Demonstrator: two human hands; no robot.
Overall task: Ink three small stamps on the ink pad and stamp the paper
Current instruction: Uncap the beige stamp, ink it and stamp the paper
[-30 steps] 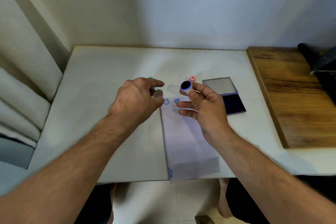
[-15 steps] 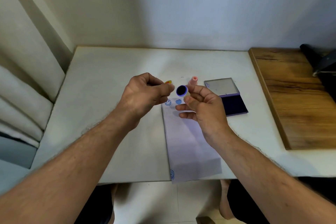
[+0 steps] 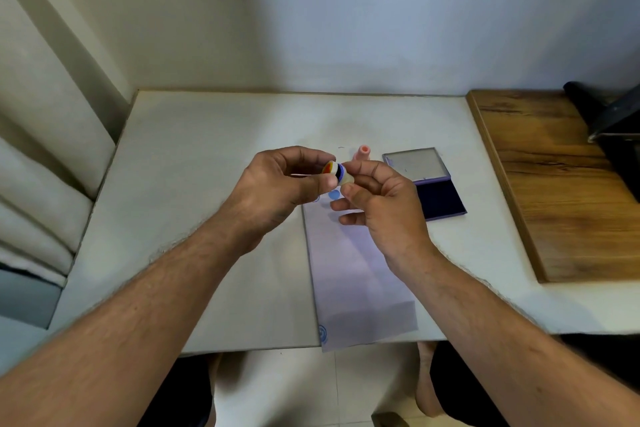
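Two bare hands are meeting above the far end of the paper (image 3: 360, 274), at the middle of the view. The right hand (image 3: 377, 204) is pinching a small cylindrical stamp (image 3: 344, 175) between thumb and forefinger, its pale body ringed in dark blue, while the left hand (image 3: 277, 184), fingers curled, is gripping a round orange-and-cream cap (image 3: 329, 168) that is touching the stamp's inked end. A pale lilac sheet, smooth and rectangular, is lying on the matte white table (image 3: 194, 184), running from the hands toward 6 o'clock and overhanging the near table edge; a solid blue round print (image 3: 333, 194) is showing just below the hands and a blue circular mark (image 3: 322, 332) is sitting at the sheet's near left corner. At 12 o'clock from the right hand a pink tubular stamp (image 3: 363, 152) is standing upright on the table. At 3 o'clock the ink pad (image 3: 441, 196) is lying open, its hinged lid (image 3: 414, 165) glossy and grey, its tray filled with a dark blue pad. Farther toward 3 o'clock a grained wooden board (image 3: 554, 184) is butting against the table's right edge. Bare tabletop is stretching wide toward 9 and 11 o'clock, up to the wall.
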